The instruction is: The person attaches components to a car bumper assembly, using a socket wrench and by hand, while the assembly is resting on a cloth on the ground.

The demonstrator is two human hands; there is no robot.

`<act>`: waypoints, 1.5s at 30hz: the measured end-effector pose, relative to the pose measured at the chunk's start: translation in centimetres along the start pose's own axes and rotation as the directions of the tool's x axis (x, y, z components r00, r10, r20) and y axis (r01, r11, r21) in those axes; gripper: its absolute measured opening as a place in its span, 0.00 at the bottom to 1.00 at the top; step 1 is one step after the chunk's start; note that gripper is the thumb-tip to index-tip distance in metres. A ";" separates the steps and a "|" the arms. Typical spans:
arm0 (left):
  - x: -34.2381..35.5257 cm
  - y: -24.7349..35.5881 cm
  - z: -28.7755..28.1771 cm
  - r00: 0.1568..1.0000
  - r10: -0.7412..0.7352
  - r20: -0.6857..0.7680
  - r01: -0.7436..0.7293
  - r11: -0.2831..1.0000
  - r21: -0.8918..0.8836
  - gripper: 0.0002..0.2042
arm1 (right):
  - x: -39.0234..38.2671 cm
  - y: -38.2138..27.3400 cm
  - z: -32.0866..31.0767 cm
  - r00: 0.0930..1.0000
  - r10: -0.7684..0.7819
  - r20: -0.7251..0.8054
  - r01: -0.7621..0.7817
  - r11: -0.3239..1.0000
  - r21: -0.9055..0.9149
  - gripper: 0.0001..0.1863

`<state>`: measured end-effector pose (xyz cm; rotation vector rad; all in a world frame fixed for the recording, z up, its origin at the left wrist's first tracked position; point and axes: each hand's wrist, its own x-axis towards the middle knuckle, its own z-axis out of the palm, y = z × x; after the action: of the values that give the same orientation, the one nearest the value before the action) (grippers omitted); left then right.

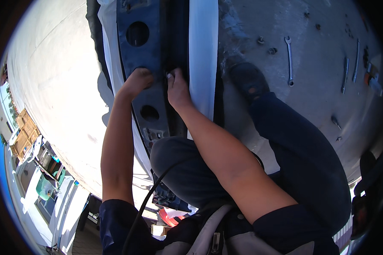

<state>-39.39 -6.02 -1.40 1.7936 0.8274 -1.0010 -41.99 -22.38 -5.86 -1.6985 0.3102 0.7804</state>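
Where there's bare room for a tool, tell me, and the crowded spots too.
Shaded floor between the wrench and the first slim tool is bare; so is sunlit floor between the beam and the boxes. Crowded: the right rim, where that tool, a second slim tool and an orange item bunch, and the beam around the left hand and right hand.

Narrow gap between fingers of left hand and right hand. White covering hems right fingers' right side. Round hole beyond left fingers, depth unclear. Knee blocks bodyward of both.
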 end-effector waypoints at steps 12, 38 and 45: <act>-0.9 -0.9 1.1 0.996 0.025 -0.081 -0.049 0.948 -0.313 0.08 | 0.3 0.9 0.5 0.997 -0.065 -0.050 0.064 0.998 -0.026 0.10; -0.4 -1.6 1.3 0.978 0.103 -0.182 -0.123 0.987 -0.103 0.07 | -0.1 0.0 0.1 0.999 -0.042 -0.030 0.041 0.998 -0.044 0.13; -0.8 -1.4 1.5 0.984 0.057 -0.171 -0.102 0.959 -0.264 0.06 | -0.2 -0.2 -0.1 1.000 0.016 -0.009 -0.016 0.998 -0.067 0.12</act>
<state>-41.37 -6.96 -1.58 1.6697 0.9364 -0.6599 -41.95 -22.42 -5.56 -1.7647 0.3064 0.8039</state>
